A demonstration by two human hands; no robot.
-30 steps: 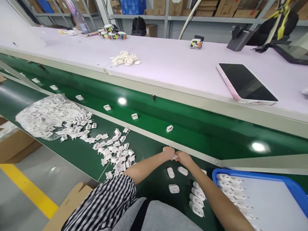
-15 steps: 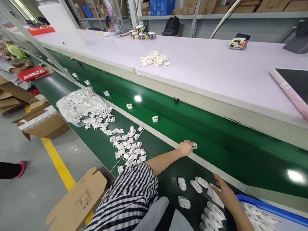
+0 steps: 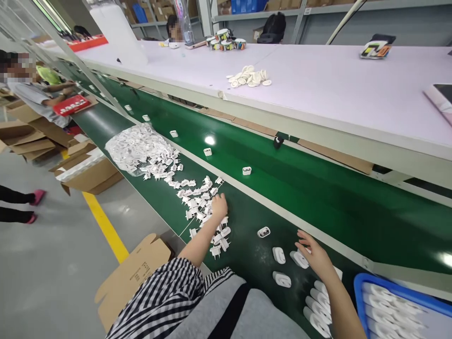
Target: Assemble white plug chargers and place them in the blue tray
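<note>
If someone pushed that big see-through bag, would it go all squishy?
Probably: the clear bag looks thin and crumpled, so likely floppy. It might spill more white plug pieces, since many already lie loose beside it.

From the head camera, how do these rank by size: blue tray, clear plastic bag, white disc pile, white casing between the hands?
Blue tray, though partly out of frame
Clear plastic bag
White disc pile
White casing

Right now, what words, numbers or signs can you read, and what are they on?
No words or numbers can be read.
Nearest cardboard box: dark print, too small.
Colourful packet: markings, too blurred.
White shelf tag: too small.
Red box: white marks, maybe letters, too blurred.
Bottle label: too blurred.
</note>
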